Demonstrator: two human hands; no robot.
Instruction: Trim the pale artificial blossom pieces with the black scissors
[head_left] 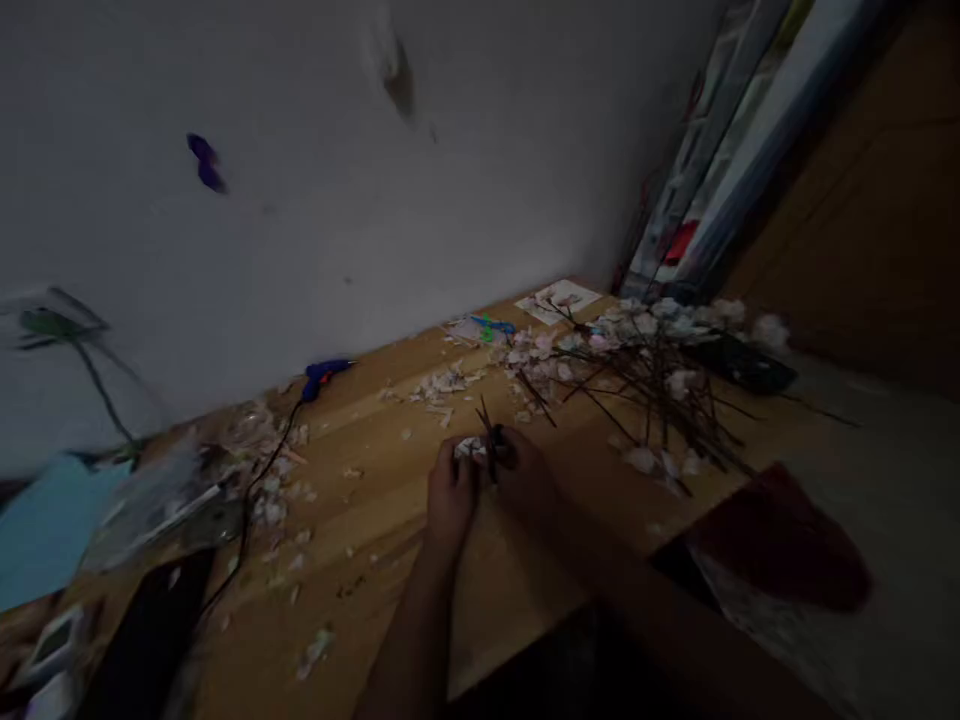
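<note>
Both my hands meet over the middle of a wooden table. My left hand pinches a small pale paper flower. My right hand grips a thin dark twig that sticks up between the two hands and touches the flower. The picture is dark and blurred, so finger detail is hard to read. A heap of dark twigs with pale blossoms lies just to the right of my hands.
A blue glue gun with a black cord lies near the white wall. Paper scraps litter the table. Blue-green scissors, a card, a dark red object at right, clutter at left.
</note>
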